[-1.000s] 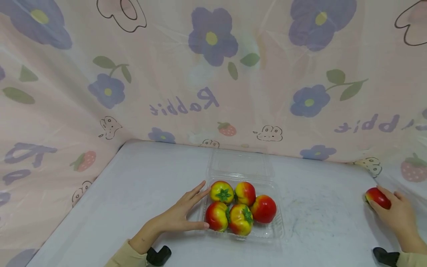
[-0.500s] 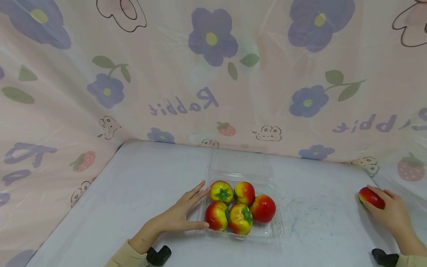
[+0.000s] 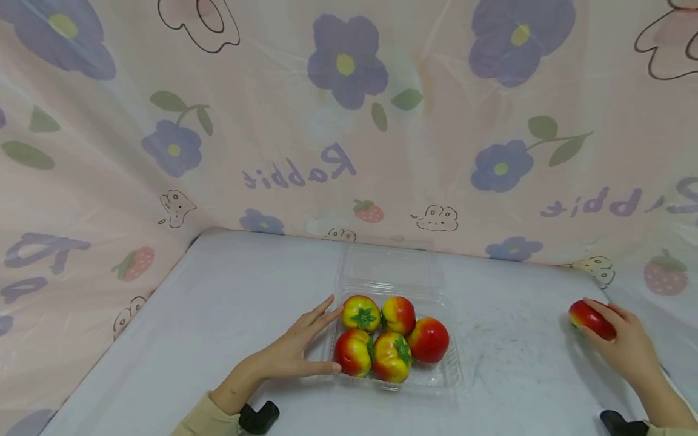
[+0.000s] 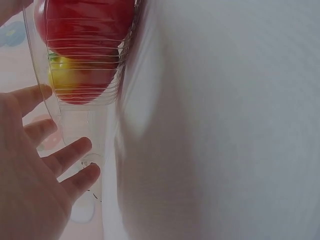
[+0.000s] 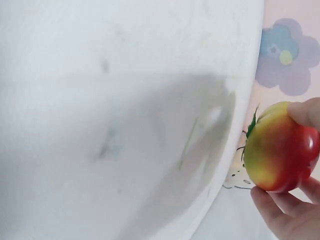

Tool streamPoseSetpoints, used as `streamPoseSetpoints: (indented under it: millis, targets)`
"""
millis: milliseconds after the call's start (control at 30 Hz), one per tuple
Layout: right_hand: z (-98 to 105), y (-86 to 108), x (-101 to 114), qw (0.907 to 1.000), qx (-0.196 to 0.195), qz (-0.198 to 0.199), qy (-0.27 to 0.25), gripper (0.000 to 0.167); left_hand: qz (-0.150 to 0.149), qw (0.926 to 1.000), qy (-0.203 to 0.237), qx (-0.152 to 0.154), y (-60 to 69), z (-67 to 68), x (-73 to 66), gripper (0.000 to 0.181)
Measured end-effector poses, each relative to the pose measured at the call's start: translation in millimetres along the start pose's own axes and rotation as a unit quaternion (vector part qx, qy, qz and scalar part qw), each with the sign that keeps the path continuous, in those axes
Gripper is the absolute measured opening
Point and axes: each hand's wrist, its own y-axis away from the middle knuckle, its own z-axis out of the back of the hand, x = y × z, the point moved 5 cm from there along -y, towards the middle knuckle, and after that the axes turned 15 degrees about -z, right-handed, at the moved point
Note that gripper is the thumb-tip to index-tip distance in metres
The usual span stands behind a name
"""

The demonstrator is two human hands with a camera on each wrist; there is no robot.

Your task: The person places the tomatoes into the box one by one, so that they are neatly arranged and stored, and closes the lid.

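Observation:
My right hand (image 3: 627, 348) grips a red-and-yellow tomato-like fruit (image 3: 591, 319) above the right side of the table. In the right wrist view, the fruit (image 5: 280, 150) shows a green leafy top, with thumb and fingers around its sides. A clear plastic clamshell box (image 3: 433, 378) stands with its lid (image 3: 392, 266) folded back. Several similar fruits, among them a red one (image 3: 429, 340), lie inside it. My left hand (image 3: 294, 351) spreads its fingers at the box's left side. Seen from the left wrist, its fingers (image 4: 75, 152) are extended near the ribbed wall (image 4: 90, 97).
A white table surface (image 3: 245, 284) lies under everything. Patterned cloth (image 3: 283, 121) with flowers and rabbits hangs behind it and along the left side. Black wrist mounts (image 3: 259, 418) sit at both wrists.
My right hand has moved left, carrying the fruit off the table's right edge region toward the box. The left hand and the boxed fruits stay in place.

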Motion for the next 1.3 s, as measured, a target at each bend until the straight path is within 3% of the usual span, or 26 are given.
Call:
streamPoseSetpoints:
  millis: [233,500,1300]
  targets:
    - [2,8.3,15,0.9991,-0.001,0.039,-0.015,0.063,-0.001,1.0,0.001,-0.001,0.6,0.0,-1.3,0.088]
    - [9,26.8,46,0.9921,-0.03,0.108,-0.056,0.059,-0.005,1.0,-0.001,-0.003,0.7,1.7,-3.0,0.088]
    - [12,44.3,80,0.985,-0.019,0.153,-0.078,0.06,0.002,1.0,0.01,0.001,-0.4,0.7,-2.1,0.088]
